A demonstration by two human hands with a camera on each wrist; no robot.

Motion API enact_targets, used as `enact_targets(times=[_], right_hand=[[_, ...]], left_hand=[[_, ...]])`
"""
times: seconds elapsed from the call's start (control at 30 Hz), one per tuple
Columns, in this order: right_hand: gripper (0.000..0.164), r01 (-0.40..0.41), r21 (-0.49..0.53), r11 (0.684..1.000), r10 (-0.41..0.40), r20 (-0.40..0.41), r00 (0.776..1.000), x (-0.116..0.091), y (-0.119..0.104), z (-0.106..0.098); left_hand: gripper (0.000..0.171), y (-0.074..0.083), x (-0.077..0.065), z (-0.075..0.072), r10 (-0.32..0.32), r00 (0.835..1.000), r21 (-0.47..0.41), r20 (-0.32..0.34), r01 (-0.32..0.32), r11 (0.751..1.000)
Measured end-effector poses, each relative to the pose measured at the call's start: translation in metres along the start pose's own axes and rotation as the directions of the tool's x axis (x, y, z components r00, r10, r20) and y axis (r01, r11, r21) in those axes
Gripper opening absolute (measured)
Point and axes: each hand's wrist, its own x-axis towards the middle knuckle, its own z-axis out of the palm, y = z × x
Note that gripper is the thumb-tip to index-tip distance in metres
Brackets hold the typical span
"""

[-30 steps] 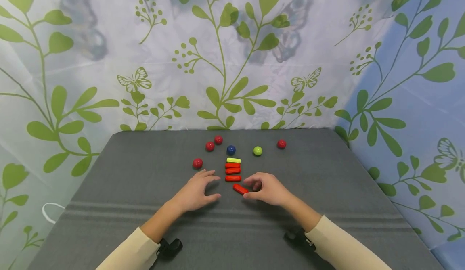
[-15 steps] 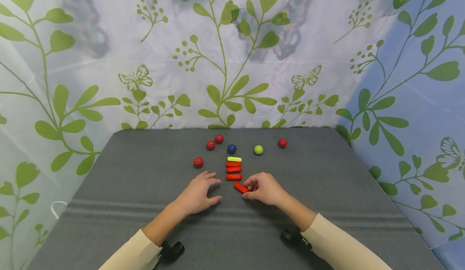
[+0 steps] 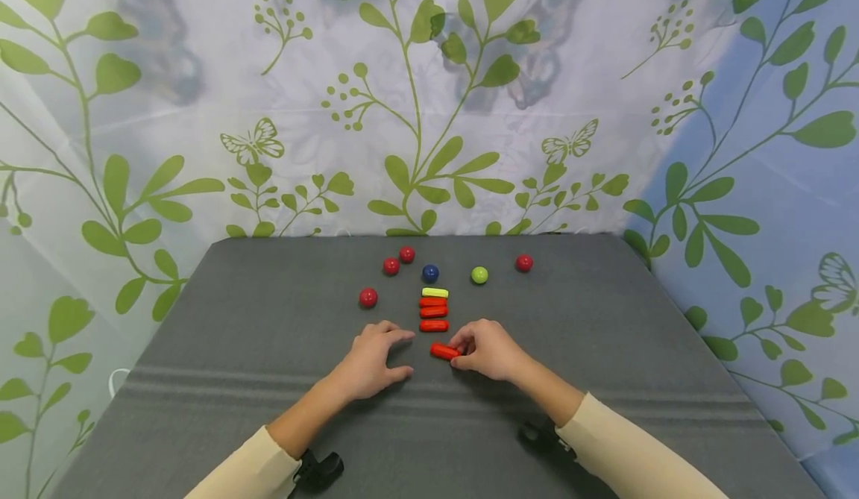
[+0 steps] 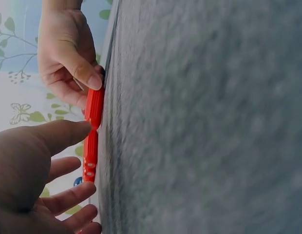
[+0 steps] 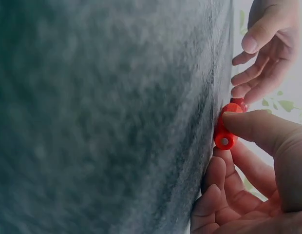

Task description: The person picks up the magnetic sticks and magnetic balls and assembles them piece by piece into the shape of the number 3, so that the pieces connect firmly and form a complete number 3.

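My right hand [image 3: 488, 351] pinches the right end of a ridged red rod [image 3: 441, 350] between thumb and fingers, low at the grey tabletop. The right wrist view shows the end of this rod [image 5: 224, 141], a round face with a pale dot. To its left, my left hand [image 3: 371, 362] is held with thumb and fingers apart and grips nothing; a gap separates it from the rod in the head view. Just beyond, three more red rods [image 3: 433, 326] and a yellow-green rod [image 3: 435, 292] lie in a column, roughly parallel.
Behind the rods are a blue ball [image 3: 430, 273], a lime ball [image 3: 479, 275] and several red balls, one at the right [image 3: 524, 262] and one nearer at the left [image 3: 367, 297]. A leaf-patterned curtain [image 3: 302, 148] hangs past the table's far edge [image 3: 322, 237].
The fingers of my right hand have closed on the red rod, which has turned from slanted to nearly level with the column. My left hand has barely moved.
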Motion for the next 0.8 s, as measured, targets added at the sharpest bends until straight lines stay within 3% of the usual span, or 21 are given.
enact_targets(times=[0.5,0.8], right_hand=[[0.018,0.099,0.042,0.994,-0.101,0.076,0.992,-0.011,-0.013,0.008],[0.017,0.107,0.061,0.992,-0.113,0.104,0.988,-0.012,-0.018,0.015]], left_hand=[[0.034,0.008,-0.001,0.010,0.020,1.000,-0.112,0.022,-0.017,0.994],[0.027,0.009,-0.003,0.011,0.059,0.998,-0.129,0.033,-0.055,0.990]])
